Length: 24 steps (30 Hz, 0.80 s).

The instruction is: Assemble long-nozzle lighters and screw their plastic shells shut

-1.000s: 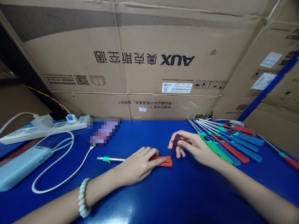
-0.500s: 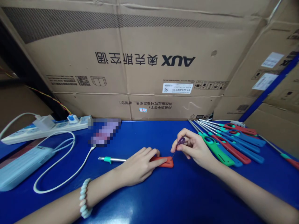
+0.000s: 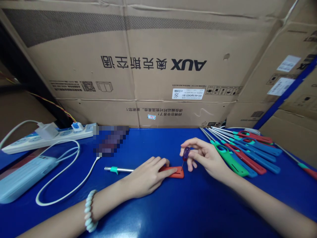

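Note:
A red long-nosed gas lighter lies flat on the blue table, its silver tube and teal tip piece pointing left. My left hand presses over its handle, fingers closed around it, hiding the middle of the lighter. In my right hand is a small screwdriver with a purple handle, pinched between thumb and fingers. The thin shaft slants down to the right end of the red handle, where its tip touches near the slot. Whether the tip sits in a screw is too small to tell.
Several red, blue and green lighters are heaped at the right, and another red-handled one lies beyond. On the left are a white power strip, a light blue power bank, a blurred phone and cables. Cardboard walls the back.
The screwdriver's handle has tipped left and stands more upright, and my right-hand fingers have shifted around it. My left hand and the red lighter stay put.

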Each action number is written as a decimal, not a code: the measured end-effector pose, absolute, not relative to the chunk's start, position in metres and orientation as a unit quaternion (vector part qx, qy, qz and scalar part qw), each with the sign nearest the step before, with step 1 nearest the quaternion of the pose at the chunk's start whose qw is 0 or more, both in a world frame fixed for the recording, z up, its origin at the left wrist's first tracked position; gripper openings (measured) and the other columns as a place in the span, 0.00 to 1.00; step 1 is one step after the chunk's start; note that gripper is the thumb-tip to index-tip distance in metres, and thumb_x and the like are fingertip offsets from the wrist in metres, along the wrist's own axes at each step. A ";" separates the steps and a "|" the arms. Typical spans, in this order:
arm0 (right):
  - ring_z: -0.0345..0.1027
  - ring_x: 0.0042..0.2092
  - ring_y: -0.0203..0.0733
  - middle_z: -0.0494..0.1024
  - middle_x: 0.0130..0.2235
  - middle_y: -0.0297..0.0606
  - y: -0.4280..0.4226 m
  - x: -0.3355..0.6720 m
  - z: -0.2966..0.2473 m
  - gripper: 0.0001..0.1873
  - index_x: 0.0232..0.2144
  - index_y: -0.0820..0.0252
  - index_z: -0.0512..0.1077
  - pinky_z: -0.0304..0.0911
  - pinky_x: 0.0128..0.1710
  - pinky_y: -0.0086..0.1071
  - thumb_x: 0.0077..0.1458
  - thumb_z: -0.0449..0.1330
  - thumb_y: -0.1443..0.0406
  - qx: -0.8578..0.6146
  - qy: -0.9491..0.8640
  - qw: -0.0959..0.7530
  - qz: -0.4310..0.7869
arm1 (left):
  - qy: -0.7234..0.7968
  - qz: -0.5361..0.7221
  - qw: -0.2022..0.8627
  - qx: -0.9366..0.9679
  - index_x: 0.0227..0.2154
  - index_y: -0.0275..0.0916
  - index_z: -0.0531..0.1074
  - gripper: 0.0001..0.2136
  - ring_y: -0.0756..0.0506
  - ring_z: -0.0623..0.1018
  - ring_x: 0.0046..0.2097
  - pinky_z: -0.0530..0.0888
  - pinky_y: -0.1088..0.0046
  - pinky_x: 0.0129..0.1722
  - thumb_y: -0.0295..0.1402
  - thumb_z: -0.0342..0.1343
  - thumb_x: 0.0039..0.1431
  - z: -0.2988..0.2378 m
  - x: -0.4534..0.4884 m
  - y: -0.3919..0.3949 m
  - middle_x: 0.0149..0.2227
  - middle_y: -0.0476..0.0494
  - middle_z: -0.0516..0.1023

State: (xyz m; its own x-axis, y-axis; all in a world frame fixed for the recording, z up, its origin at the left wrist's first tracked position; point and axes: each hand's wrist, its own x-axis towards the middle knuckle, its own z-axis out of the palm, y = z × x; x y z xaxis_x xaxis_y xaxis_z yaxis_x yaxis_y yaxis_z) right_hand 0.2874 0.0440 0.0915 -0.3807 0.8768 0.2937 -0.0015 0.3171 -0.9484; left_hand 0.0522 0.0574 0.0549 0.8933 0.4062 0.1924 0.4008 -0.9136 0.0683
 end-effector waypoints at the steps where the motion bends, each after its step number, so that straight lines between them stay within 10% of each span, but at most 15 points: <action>1: 0.71 0.22 0.32 0.74 0.35 0.37 0.044 0.287 0.091 0.10 0.41 0.59 0.65 0.59 0.19 0.25 0.59 0.57 0.61 -0.316 -0.669 0.454 0.497 | 0.208 0.101 0.014 0.973 0.59 0.43 0.56 0.21 0.43 0.66 0.44 0.66 0.66 0.44 0.25 0.43 0.63 0.054 0.052 0.058 0.49 0.40 0.65; 11: 0.63 0.20 0.29 0.74 0.30 0.33 0.041 0.285 0.093 0.13 0.35 0.57 0.59 0.59 0.20 0.26 0.59 0.57 0.56 -0.320 -0.655 0.480 0.488 | 0.240 0.134 0.093 0.957 0.58 0.47 0.59 0.18 0.44 0.66 0.49 0.65 0.64 0.49 0.32 0.42 0.67 0.066 0.049 0.063 0.50 0.43 0.66; 19: 0.64 0.20 0.29 0.76 0.31 0.35 0.041 0.286 0.093 0.12 0.34 0.57 0.58 0.57 0.20 0.26 0.59 0.56 0.58 -0.320 -0.666 0.477 0.476 | 0.568 0.129 -0.042 0.812 0.60 0.42 0.58 0.23 0.31 0.56 0.61 0.56 0.36 0.51 0.45 0.37 0.67 0.056 0.012 0.111 0.59 0.33 0.60; 24: 0.63 0.20 0.29 0.76 0.31 0.35 0.040 0.286 0.094 0.12 0.33 0.57 0.59 0.58 0.20 0.26 0.59 0.57 0.57 -0.323 -0.666 0.478 0.473 | 0.621 0.070 -0.014 0.781 0.61 0.40 0.55 0.25 0.30 0.55 0.62 0.59 0.36 0.49 0.46 0.37 0.66 0.055 -0.001 0.123 0.61 0.32 0.57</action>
